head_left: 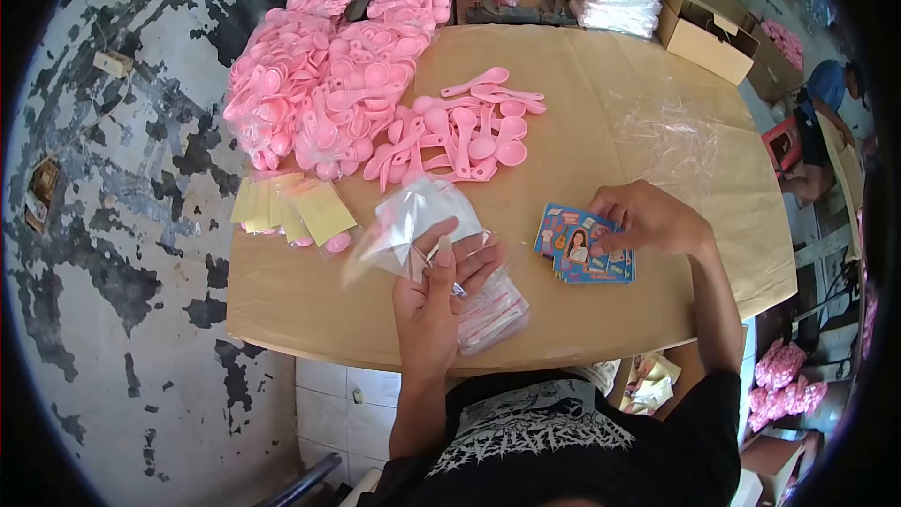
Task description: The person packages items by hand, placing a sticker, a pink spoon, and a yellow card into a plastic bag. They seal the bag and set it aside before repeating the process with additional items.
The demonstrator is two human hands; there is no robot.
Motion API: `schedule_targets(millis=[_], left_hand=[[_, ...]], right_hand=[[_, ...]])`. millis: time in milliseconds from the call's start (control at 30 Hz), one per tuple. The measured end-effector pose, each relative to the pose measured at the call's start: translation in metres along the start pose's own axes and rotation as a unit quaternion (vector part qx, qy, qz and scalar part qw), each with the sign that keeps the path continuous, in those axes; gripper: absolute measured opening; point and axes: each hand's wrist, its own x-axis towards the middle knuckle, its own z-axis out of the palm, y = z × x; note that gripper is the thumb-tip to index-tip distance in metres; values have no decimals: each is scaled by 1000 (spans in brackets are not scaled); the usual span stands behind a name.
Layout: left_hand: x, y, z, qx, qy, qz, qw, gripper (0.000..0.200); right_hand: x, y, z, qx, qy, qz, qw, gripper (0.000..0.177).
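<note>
My left hand [434, 286] is closed on a clear plastic bag [399, 225], its thumb pressed against the fingers and the film fanning out to the left. Under and beside that hand lies a stack of clear plastic bags [497, 314]. Over a pile of blue printed cards [566, 242], my right hand [648, 218] has its thumb and fingertips closed on the upper card's edge. Loose pink spoons [460, 136] lie heaped beyond both hands. Left of the film, a row of small packets with yellow cards [324, 211] overlaps along the paper.
Brown paper [563, 338] covers the table. Large bags of pink spoons [328, 84] bulge at the back left. Crumpled clear film [668, 136] lies at right. An open cardboard box [709, 38] and white wrapped stacks [615, 0] stand behind. Another person [826, 113] sits far right.
</note>
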Motion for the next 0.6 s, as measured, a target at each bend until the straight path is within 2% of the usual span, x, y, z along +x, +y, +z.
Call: schedule_targets(millis=[67,167,267,367,467,600], left_hand=[[0,-6,1,-10,3,-4,1000,36],[-1,3,12,-32,26,6,999,36],[1,8,18,0,36,1,999,36],[3,1,15,-15,67,44,997,35],[3,-7,10,-19,76,105,991,31],[1,-5,16,4,82,107,991,34]], right_hand=[[-1,7,-1,146,7,77,986,18],[-2,-1,-4,91,7,62,994,17],[6,12,13,28,179,-161,970,18],[-2,-9,11,59,232,-122,963,19],[-12,-30,20,133,151,-153,968,18],[-5,-45,38,101,168,-242,950,14]])
